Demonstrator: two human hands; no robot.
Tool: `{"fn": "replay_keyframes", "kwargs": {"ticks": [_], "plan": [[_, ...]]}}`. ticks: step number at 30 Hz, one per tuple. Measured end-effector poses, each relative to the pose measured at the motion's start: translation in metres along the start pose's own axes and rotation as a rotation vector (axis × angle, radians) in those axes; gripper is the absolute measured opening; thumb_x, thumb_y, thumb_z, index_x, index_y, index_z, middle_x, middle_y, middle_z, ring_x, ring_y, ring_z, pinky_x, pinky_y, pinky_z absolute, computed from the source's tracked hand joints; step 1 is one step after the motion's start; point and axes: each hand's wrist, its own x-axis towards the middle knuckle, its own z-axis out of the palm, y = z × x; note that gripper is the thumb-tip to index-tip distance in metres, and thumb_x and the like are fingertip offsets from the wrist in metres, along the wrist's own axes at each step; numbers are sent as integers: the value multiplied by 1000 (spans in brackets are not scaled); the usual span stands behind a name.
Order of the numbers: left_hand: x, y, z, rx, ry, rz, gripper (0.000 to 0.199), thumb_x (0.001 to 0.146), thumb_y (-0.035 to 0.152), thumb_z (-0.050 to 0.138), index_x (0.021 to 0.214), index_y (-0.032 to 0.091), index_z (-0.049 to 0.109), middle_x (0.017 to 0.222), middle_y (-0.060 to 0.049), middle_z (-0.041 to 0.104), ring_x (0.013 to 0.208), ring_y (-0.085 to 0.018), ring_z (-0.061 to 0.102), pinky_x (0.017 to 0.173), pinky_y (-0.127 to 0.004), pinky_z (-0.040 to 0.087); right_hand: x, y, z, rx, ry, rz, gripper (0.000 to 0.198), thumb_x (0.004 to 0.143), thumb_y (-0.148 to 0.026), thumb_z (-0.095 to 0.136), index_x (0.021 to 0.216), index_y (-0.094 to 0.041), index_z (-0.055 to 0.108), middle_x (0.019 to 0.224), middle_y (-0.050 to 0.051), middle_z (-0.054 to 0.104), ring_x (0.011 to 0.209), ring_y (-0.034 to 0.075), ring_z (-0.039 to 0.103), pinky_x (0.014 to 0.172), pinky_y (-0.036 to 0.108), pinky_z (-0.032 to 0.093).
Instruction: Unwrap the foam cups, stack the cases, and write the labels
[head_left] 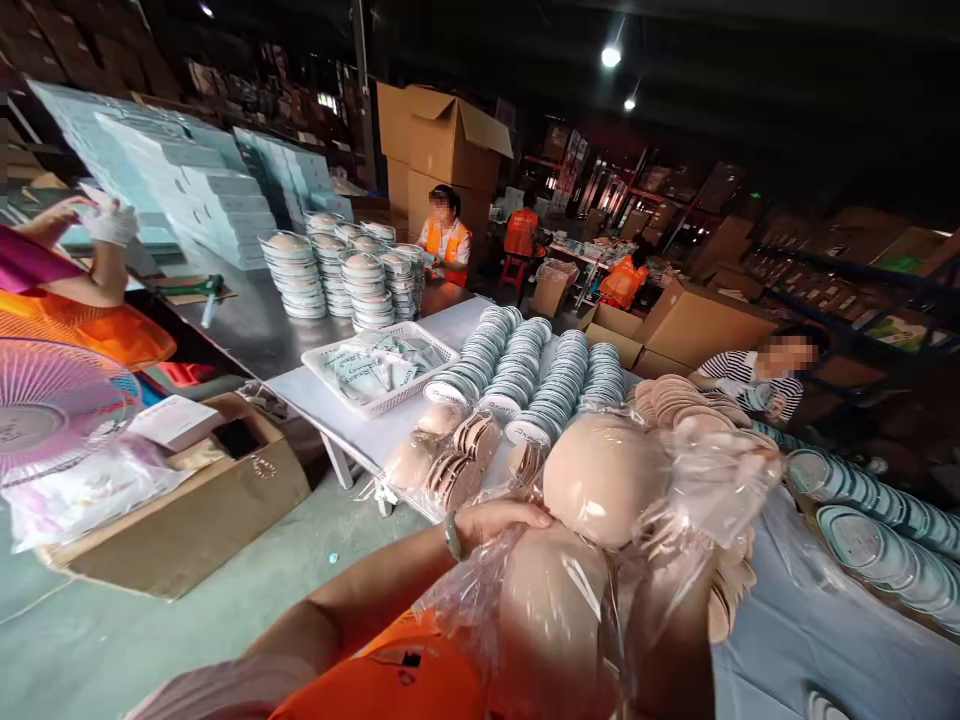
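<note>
Holding clear plastic film with domed beige pieces in it, low over the near edge of the counter (780,650). Left hand (491,522): fingers grasping the clear film (476,585), thumb laid along the top beside the lower domed piece (551,600); the undersides of the fingers are hidden. Right hand (724,490): at the far side of the film, glare and folds over it; cannot tell whether its fingers are clenched or released.

Position: upper domed piece (604,480) just above the lower one, between the hands; lower one near the orange vest (397,670). Whether one bag or two holds them, cannot tell.

Surroundings: rows of round packs (487,360) lie beyond, a white basket (379,408) of flat packets to their left. A loose beige pile (675,400) lies behind the right hand.

Notes on handling (judgement): film looks slippery and thin, so grip a gathered fold rather than one layer. Support the pieces from below; pressing on the crowns could dent them. Keep both hands level so nothing slides out, and leave clearance from the nearby rows, which a swinging bag might topple.
</note>
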Motion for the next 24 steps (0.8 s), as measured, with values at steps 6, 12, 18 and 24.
{"fn": "replay_keyframes", "kwargs": {"ticks": [6,12,18,24], "plan": [[-10,-13,11,398,205,213,34,65,42,81,63,15,62,62,1,57,61,-11,49,63,-25,42,-111,5,-20,64,225,612,57,85,-66,51,124,-25,56,128,13,63,110,27,65,83,43,58],[-23,-45,23,411,265,233,44,68,54,82,66,14,64,66,-2,62,69,-15,58,72,-29,49,-180,-21,-4,-195,-43,698,50,79,-57,61,107,-17,69,97,15,75,88,29,72,79,43,59],[-38,-80,40,231,247,145,55,63,57,84,98,15,74,101,-11,75,98,-28,69,93,-40,53,-208,-52,-3,-170,-254,410,31,86,-43,61,102,-22,76,76,7,71,66,19,66,65,29,55],[-51,-83,26,271,427,120,80,57,66,83,118,15,69,112,-16,74,103,-32,69,94,-44,54,-231,-44,-46,-187,153,764,41,75,-59,67,78,-18,70,66,4,65,61,18,59,58,28,51]]}}
